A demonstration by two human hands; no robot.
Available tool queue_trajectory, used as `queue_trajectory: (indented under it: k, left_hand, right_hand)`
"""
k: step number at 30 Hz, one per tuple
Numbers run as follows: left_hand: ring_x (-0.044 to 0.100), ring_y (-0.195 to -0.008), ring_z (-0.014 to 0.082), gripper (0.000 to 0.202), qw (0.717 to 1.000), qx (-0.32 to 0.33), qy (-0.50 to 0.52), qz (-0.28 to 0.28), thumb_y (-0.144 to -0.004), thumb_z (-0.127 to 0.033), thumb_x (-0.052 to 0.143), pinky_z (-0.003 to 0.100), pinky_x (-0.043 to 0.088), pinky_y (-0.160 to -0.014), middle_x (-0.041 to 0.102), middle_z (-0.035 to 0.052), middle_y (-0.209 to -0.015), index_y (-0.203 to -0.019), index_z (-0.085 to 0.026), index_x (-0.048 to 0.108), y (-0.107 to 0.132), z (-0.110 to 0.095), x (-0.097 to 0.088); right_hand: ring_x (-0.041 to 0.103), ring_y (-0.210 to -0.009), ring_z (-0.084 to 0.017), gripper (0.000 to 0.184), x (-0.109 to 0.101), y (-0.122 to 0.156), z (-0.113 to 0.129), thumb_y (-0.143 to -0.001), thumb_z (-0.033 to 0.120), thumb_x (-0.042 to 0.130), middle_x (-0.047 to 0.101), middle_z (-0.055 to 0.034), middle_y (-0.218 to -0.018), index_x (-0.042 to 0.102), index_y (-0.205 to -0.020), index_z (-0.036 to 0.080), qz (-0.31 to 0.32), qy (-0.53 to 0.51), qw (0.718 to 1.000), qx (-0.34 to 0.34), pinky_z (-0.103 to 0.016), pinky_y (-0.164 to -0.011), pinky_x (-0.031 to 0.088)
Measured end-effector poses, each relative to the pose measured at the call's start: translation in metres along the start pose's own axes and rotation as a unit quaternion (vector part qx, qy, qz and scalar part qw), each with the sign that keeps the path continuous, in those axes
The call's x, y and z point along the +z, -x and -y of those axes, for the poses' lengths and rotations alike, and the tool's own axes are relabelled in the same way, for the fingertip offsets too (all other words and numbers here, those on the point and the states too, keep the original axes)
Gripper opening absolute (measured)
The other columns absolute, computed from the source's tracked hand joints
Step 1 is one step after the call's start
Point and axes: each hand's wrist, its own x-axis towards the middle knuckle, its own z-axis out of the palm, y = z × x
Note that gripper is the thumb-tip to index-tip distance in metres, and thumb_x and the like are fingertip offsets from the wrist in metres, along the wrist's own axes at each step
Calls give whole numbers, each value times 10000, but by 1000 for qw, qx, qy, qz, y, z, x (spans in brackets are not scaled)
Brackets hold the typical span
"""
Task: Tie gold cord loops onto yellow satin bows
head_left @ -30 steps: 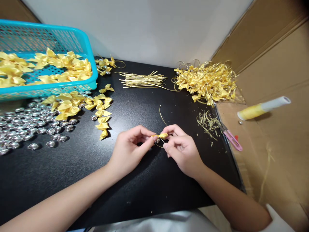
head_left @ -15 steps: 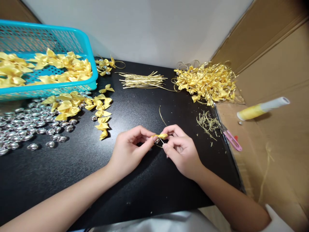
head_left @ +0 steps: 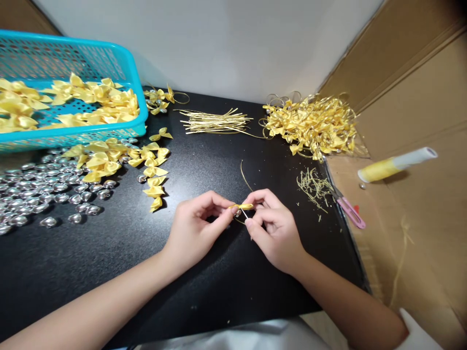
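My left hand (head_left: 197,228) and my right hand (head_left: 272,228) meet over the middle of the black table (head_left: 109,253). Both pinch a small yellow ribbon bow (head_left: 241,207) between thumb and fingertips. A thin gold cord (head_left: 245,177) runs from the bow and curls away across the table. A small silver piece seems to hang under the bow, mostly hidden by my fingers. My right fingers also grip the cord's end just below the bow.
A blue basket (head_left: 134,97) of yellow bows stands at the back left, with loose bows (head_left: 109,160) and silver beads (head_left: 40,194) beside it. Cut gold cords (head_left: 215,121), a heap of finished bows (head_left: 314,124), cord scraps (head_left: 314,187), pink snips (head_left: 350,211) and a yellow-white tube (head_left: 397,164) lie to the right.
Both hands have shifted very slightly towards me with the bow; the right fingers have worked a little on the cord. Everything else is unchanged.
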Motion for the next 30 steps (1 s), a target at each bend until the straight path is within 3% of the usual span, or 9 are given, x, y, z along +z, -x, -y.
queue_trajectory:
  k: [25,30]
  left_hand:
    - [648,-611,105,39,999,25,-28,-2,-798,-185,705,180,527,-588,719,-3,-703,-765,-169,694,0,1,0]
    - [654,-638,107,35,999,37,-31,1,-810,-186,699,186,535,-612,724,2,-735,-779,-172,690,2,3,1]
  right_hand:
    - [602,-836,-155,283,2,2,-1,-771,62,563,562,-50,-922,475,-525,171,0,11,1000,11,-319,-763,500]
    - [592,-809,-150,283,6,3,-1,-779,62,556,551,-51,-903,451,-543,177,-19,42,999,-15,-304,-721,500]
